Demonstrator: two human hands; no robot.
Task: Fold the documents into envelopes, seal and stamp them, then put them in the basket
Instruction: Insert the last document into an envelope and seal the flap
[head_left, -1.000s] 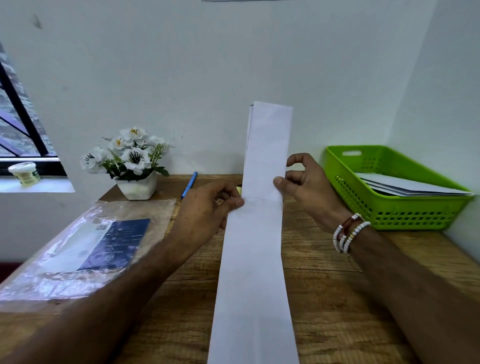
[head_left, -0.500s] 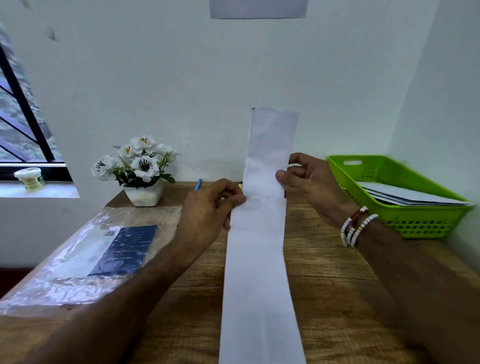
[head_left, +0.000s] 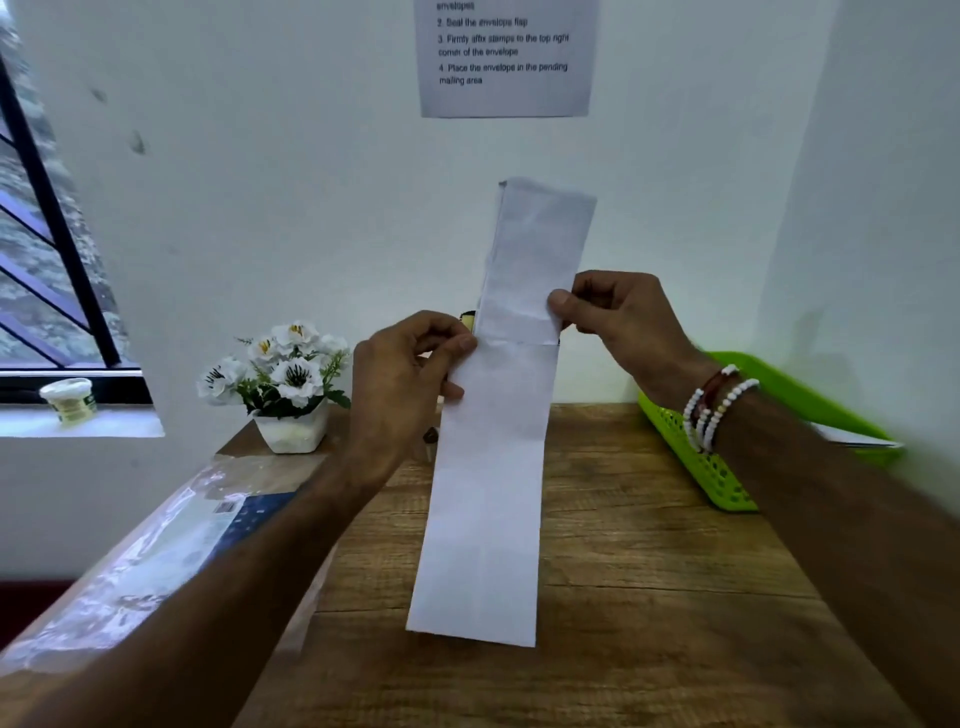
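A long, narrow strip of folded white document (head_left: 493, 467) is held upright above the wooden table (head_left: 649, 571), with a crease across its middle. My left hand (head_left: 405, 374) pinches its left edge just below the crease. My right hand (head_left: 618, 317), with bead bracelets on the wrist, pinches the right edge just above the crease. A green basket (head_left: 696, 462) stands at the right of the table, with white paper partly visible inside behind my right arm.
A clear plastic pack with a dark blue insert (head_left: 171, 551) lies on the table's left side. A white pot of flowers (head_left: 285, 389) stands at the back left. An instruction sheet (head_left: 506, 57) hangs on the wall. A small jar (head_left: 67, 397) sits on the windowsill.
Both hands have lifted the folded document higher, so its lower end now shows above the table. The view has tilted up, bringing the wall sheet into sight.
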